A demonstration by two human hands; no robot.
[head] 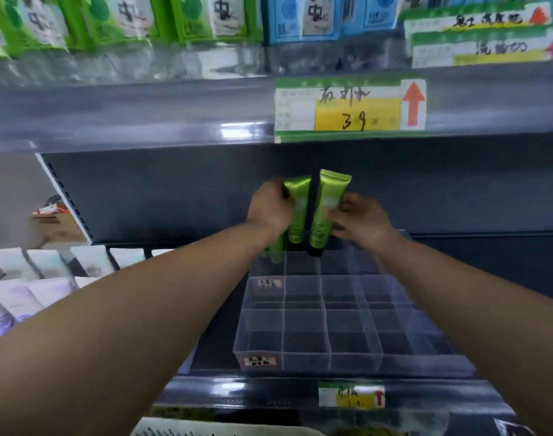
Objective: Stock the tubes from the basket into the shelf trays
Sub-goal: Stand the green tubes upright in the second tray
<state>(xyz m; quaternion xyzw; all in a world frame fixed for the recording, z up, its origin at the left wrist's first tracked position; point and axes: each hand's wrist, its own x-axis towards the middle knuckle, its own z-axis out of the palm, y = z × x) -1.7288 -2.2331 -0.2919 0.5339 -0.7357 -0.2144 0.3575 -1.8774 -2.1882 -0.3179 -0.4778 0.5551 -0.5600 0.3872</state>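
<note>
- Green cardboard cartons (111, 17) with pale printed panels stand in a row on the top shelf, at the left.
- Blue cartons (316, 17) stand just beside them to the right.
- A green-and-yellow paper price label (347, 105) with a red up-arrow and a handwritten "39" sits on the grey shelf rail.
- Two similar labels (489, 47) overlap at top right.
- A smaller label (350, 394) marks the lower rail.
- A brown cardboard box (58, 228) stands far left.
- White and lilac packs (23, 297) lie below it.
</note>
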